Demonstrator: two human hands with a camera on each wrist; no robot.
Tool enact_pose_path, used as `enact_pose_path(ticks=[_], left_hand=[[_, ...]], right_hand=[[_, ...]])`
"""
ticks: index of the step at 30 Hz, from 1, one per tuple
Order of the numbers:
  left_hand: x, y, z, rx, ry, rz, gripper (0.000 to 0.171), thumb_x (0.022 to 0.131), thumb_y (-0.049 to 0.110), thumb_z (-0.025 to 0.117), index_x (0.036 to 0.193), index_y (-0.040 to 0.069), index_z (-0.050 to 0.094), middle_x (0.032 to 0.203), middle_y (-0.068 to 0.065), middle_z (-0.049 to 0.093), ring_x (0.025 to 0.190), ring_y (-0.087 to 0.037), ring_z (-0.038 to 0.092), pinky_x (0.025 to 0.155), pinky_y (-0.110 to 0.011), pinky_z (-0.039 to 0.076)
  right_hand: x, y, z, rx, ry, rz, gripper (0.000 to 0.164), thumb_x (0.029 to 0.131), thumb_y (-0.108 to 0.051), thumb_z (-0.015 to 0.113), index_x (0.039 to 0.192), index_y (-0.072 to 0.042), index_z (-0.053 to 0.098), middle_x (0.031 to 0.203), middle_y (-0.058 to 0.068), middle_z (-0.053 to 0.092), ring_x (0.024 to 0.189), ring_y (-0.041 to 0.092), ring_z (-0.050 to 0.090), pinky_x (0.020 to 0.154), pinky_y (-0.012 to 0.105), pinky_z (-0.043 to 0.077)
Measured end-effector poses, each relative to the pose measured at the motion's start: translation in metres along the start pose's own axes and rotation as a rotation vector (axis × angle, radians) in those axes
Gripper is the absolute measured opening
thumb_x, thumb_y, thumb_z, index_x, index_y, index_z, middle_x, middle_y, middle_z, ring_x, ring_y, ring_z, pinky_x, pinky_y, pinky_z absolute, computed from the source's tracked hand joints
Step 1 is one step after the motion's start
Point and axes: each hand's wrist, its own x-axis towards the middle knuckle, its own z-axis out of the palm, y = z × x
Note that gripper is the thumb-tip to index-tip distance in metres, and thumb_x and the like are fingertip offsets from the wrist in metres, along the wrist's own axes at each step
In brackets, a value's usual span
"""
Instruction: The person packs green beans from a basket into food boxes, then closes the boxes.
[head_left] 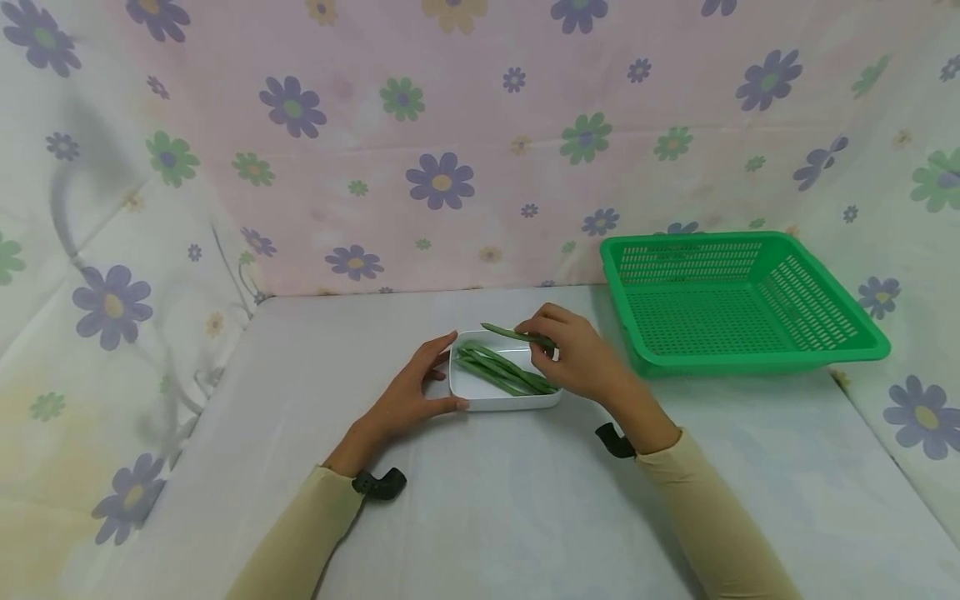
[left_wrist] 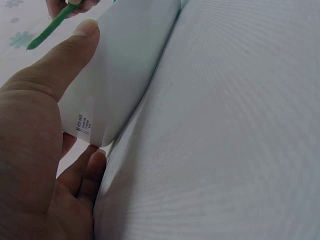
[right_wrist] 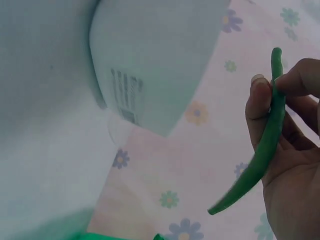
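Note:
A small white rectangular dish [head_left: 510, 403] stands on the table with several green beans [head_left: 495, 367] lying in it. My left hand [head_left: 411, 390] holds the dish's left end, thumb at the near corner and fingers at the far one. Above the dish's right side, my right hand [head_left: 576, 353] pinches a single green bean [right_wrist: 265, 145] between thumb and fingertips. That bean points left over the dish in the head view. In the left wrist view the dish's side wall [left_wrist: 120, 65] shows a small printed label.
A green plastic basket [head_left: 757, 360] with slotted walls stands at the back right of the white-covered table [head_left: 480, 517]. Flower-patterned cloth [head_left: 465, 108] hangs behind and at both sides.

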Motion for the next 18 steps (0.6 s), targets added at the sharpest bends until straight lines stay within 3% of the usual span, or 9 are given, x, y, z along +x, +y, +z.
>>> enact_pose_path(ticks=[5,8,13,18], left_hand=[[0.001,-0.002,-0.001,0.001,-0.011,0.012,0.108,0.087,0.025,0.092,0.170,0.016,0.025,0.170,-0.008,0.031,0.153,-0.027,0.042,0.110,-0.044,0.051],[0.002,-0.004,-0.001,0.004,-0.015,0.006,0.108,0.087,0.025,0.092,0.170,0.019,0.024,0.171,-0.004,0.030,0.153,-0.023,0.042,0.110,-0.040,0.051],[0.002,-0.005,-0.001,-0.004,-0.014,0.001,0.107,0.087,0.023,0.091,0.170,0.019,0.024,0.171,0.002,0.029,0.153,-0.022,0.041,0.111,-0.044,0.050],[0.001,-0.004,0.000,-0.018,0.000,0.010,0.108,0.085,0.017,0.093,0.170,0.017,0.026,0.171,-0.003,0.030,0.152,-0.028,0.043,0.109,-0.052,0.050]], right_hand=[[0.000,0.000,0.013,0.018,-0.019,0.055,0.020,0.094,0.008,0.070,0.112,0.001,0.073,0.102,0.008,0.068,0.085,0.016,0.066,0.067,0.036,0.058],[0.001,0.000,0.020,0.017,-0.028,0.081,0.019,0.094,0.007,0.072,0.112,0.000,0.073,0.103,0.008,0.068,0.087,0.018,0.069,0.070,0.034,0.059],[0.000,-0.003,0.030,0.006,-0.051,0.116,0.019,0.095,0.005,0.073,0.113,0.000,0.072,0.105,0.009,0.068,0.090,0.020,0.070,0.074,0.036,0.061],[0.001,-0.003,0.041,-0.006,-0.082,0.122,0.020,0.095,0.004,0.075,0.114,0.001,0.071,0.106,0.010,0.069,0.092,0.021,0.070,0.077,0.036,0.061]])
